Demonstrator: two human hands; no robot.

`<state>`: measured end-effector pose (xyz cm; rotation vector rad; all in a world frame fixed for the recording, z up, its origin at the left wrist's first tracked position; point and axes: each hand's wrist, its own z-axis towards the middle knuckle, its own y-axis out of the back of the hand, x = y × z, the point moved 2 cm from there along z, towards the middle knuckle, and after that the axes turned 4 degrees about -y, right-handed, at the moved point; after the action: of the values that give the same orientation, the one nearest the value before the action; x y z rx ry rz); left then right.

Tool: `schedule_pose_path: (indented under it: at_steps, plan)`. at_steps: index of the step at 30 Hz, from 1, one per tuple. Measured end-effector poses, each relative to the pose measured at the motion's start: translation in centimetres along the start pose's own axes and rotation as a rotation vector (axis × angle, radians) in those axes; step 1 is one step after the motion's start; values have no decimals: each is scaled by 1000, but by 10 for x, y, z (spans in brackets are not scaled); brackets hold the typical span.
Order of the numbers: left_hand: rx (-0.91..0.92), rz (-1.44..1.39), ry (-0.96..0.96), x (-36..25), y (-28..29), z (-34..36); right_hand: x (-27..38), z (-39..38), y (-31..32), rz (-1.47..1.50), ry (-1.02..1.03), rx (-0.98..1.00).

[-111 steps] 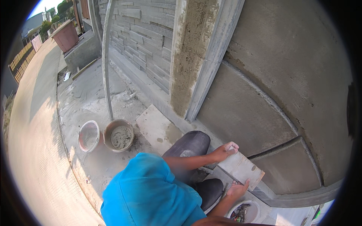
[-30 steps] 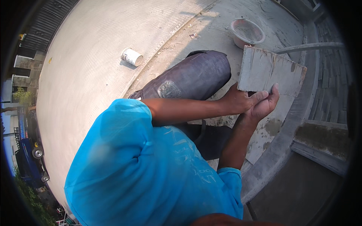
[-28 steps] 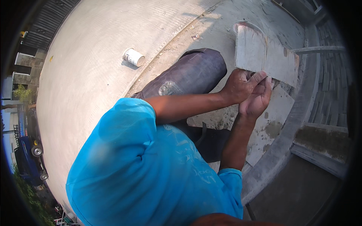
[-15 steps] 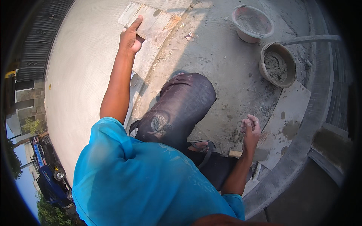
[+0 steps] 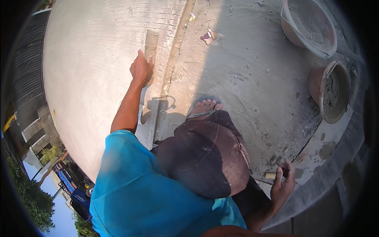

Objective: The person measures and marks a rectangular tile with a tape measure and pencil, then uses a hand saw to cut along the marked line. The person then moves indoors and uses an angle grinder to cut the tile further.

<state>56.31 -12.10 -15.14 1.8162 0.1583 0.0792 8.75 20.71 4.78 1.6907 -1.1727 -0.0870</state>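
My left hand (image 5: pixel 142 70) is closed on a wooden board (image 5: pixel 151 42), which appears as a narrow strip over the pale ridged concrete, beside the slab's edge. The fingers' far side is hidden. At the lower right, my right hand (image 5: pixel 283 181) hangs with its fingers loosely bent and apart, and nothing shows in it. Just behind that hand lies a tool with a pale wooden end (image 5: pixel 270 175) and a flat grey part; the hand covers its middle.
Two buckets stand at the right: a wide one (image 5: pixel 288 29) and a smaller one (image 5: pixel 317 85) holding grey mortar (image 5: pixel 331 93). A stained flat board (image 5: pixel 329 136) lies below them. Torn litter (image 5: pixel 212 37) is on the rough ground. My sandalled foot (image 5: pixel 203 108) is near the slab edge.
The board in my left hand has turned from broad face up to a narrow strip. My view has shifted, with the buckets farther right and my knee and foot more visible.
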Motion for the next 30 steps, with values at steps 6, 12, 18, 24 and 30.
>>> schedule_pose_path:
  at_steps: [6,12,18,24,30]
  plan:
    - [-65,-16,-111,-10,-7,39,27,20,-44,-164,-141,102]
    - [-124,-111,-203,-73,50,247,75,62,-74,-177,-33,141]
    - [-6,-64,-166,-46,43,161,97,87,-83,-148,-34,163]
    - [-8,-29,-51,-4,5,84,58,49,-104,3,-321,155]
    - [-447,101,-334,-94,58,281,105,73,-117,-80,-250,251]
